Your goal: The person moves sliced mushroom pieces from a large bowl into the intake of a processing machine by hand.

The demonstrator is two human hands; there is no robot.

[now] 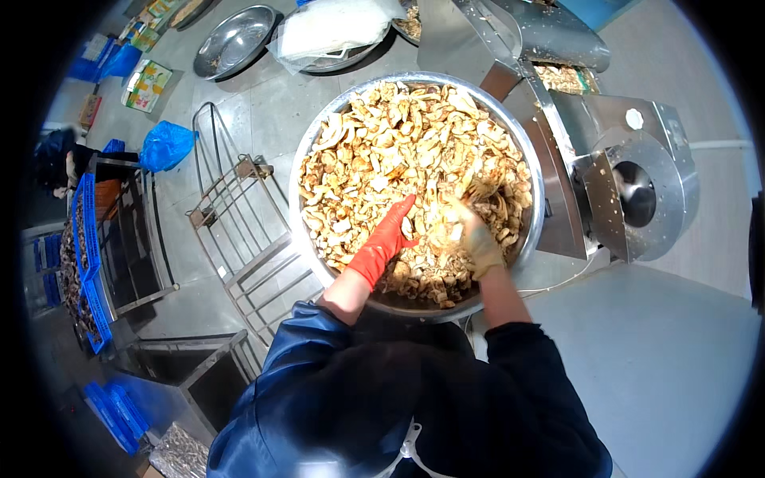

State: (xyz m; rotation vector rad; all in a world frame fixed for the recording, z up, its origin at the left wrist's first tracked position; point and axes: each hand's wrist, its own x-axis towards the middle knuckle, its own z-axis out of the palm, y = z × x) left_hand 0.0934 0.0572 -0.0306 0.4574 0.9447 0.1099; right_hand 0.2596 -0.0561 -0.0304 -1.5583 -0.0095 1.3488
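Note:
A large round metal basin (532, 233) in front of me holds a heap of sliced mushroom pieces (370, 161). My left hand (382, 242), in a red rubber glove, is pushed into the pieces near the lower middle, thumb up and its lower fingers partly hidden. My right hand (478, 239), in a pale, worn-looking glove, is in the heap just to the right. Its fingers are blurred and covered by pieces, so whether they hold any does not show.
A steel machine with a round opening (635, 194) stands at the right. Left are a metal rack cart (257, 263), a blue bag (167, 145) and blue crates (89, 227), with a person at the far left. Metal bowls (236, 42) stand on the floor behind the basin.

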